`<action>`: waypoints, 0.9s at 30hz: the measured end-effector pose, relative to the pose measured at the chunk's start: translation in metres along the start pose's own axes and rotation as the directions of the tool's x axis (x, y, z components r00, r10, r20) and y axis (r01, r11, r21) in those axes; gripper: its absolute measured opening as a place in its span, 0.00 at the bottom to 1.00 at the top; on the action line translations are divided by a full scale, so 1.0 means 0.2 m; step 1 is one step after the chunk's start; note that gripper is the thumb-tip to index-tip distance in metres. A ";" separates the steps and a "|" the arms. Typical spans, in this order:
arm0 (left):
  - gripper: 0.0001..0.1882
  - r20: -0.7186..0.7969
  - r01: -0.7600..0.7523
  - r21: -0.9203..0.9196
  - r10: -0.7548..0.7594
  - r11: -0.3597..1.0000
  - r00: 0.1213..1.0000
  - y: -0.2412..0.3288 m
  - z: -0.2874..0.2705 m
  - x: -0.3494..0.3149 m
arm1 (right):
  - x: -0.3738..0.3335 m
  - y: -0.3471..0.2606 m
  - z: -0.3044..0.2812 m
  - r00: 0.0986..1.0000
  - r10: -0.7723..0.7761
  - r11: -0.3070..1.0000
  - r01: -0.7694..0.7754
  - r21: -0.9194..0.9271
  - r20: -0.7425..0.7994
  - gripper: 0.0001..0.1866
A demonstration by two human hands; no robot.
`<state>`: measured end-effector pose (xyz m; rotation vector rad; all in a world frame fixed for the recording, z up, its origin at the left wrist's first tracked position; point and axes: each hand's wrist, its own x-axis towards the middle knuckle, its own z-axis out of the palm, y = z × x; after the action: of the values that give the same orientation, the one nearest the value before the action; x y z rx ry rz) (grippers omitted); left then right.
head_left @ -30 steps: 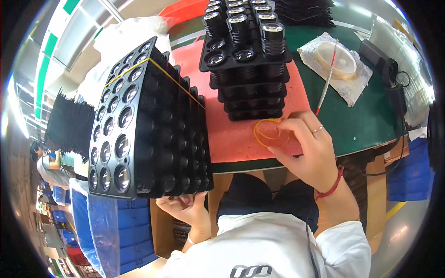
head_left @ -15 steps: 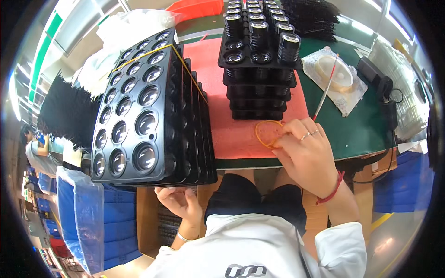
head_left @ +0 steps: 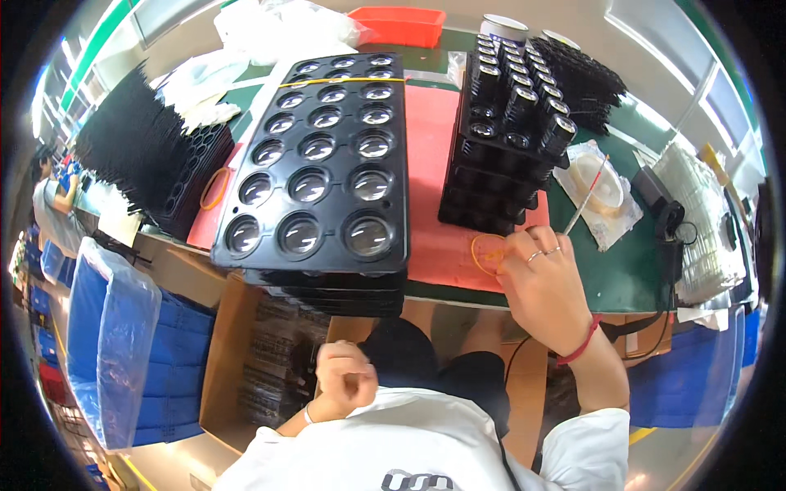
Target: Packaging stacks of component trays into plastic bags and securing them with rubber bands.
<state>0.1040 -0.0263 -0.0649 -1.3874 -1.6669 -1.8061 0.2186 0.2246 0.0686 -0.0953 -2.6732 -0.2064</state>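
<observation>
A stack of black plastic trays [head_left: 309, 221] with round clear lenses in its cups rests on the pink mat [head_left: 430, 123], near edge toward me. A yellow rubber band [head_left: 344, 79] crosses its far part. My left hand [head_left: 345, 375] is just below the stack's near edge, apart from it, fingers curled and no object visible in them. Over the mat's near right part, my right hand [head_left: 542, 266] pinches a loose yellow rubber band [head_left: 477, 255]. Beyond that hand stands a second stack of black trays [head_left: 483, 184], with several black lens barrels [head_left: 519, 106] on top.
A red-tipped brush [head_left: 585, 199] leans by a roll of tape [head_left: 596, 182] on the right. Black trays [head_left: 188, 176] and another rubber band [head_left: 215, 189] lie left. A red bin [head_left: 401, 26] stands at the back. Below are an open carton [head_left: 221, 368] and blue crates [head_left: 176, 368].
My left hand has come away from under the near edge of the left tray stack, which now sits flatter. The right hand still pinches the rubber band. The view has shifted.
</observation>
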 end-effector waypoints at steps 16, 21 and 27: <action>0.31 0.567 0.514 -0.386 -0.242 0.766 0.787 0.20 0.19 0.28 | -0.03 -0.21 -0.24 0.957 -0.087 0.631 -0.160 0.759 0.275 0.07; 0.08 0.455 0.526 -0.430 -0.327 0.734 0.828 0.17 0.20 0.24 | -0.03 -0.18 -0.20 0.956 -0.058 0.601 -0.196 0.775 0.287 0.08; 0.04 0.526 0.681 -0.639 -0.443 0.357 0.726 0.15 0.20 0.21 | -0.07 -0.12 -0.15 0.913 -0.034 -0.041 -0.407 0.912 0.406 0.04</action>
<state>0.1245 0.0154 -0.0200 -1.4823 -1.6140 -3.2640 0.2428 0.1946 0.0859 -0.0248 -2.2666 2.0668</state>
